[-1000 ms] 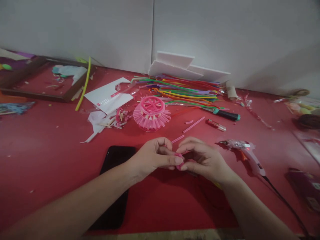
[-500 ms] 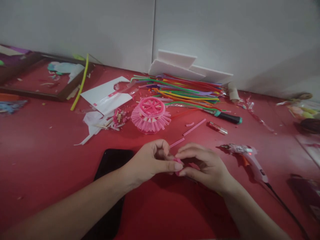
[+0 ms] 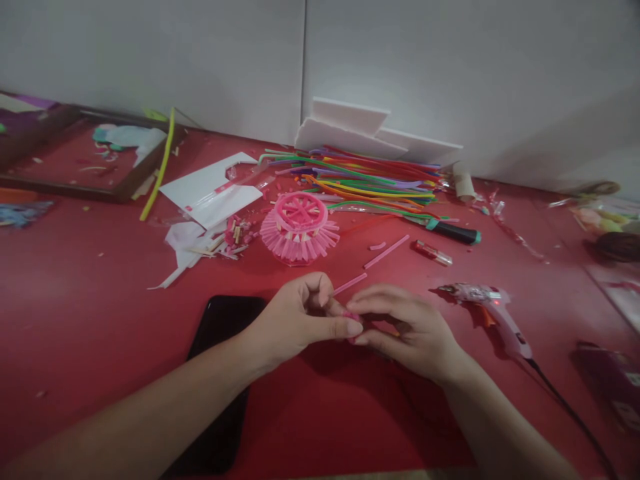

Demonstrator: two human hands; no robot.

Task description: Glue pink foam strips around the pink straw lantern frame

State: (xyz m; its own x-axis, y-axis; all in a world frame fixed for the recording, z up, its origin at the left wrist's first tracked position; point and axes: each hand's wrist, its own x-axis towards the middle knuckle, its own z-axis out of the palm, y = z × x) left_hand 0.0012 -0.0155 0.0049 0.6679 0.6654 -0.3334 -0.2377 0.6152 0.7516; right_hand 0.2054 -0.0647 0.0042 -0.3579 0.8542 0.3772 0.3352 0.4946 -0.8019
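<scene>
A small pink piece (image 3: 353, 319) is pinched between the fingertips of both hands; the fingers cover most of it, so its exact kind is hidden. My left hand (image 3: 305, 313) has its thumb across the piece, and my right hand (image 3: 405, 323) grips it from the other side with thumb and fingers. Just beyond them lies a pink straw piece (image 3: 351, 284), with a longer pink straw (image 3: 387, 252) farther back. Behind my left hand stands a round pink craft piece (image 3: 300, 230) with a spoked top and a fringe of pink strips.
A pink glue gun (image 3: 493, 308) with its cord lies at right, its red light lit. Under my left forearm is a black phone (image 3: 227, 320). Farther back are a cutter knife (image 3: 455, 232), colourful pipe cleaners (image 3: 370, 180), white card (image 3: 210, 193) and a dark frame (image 3: 65, 190).
Both hands stay closed on the small pink piece, with only slight finger shifts. The whole view has moved a little; the things on the table lie as before.
</scene>
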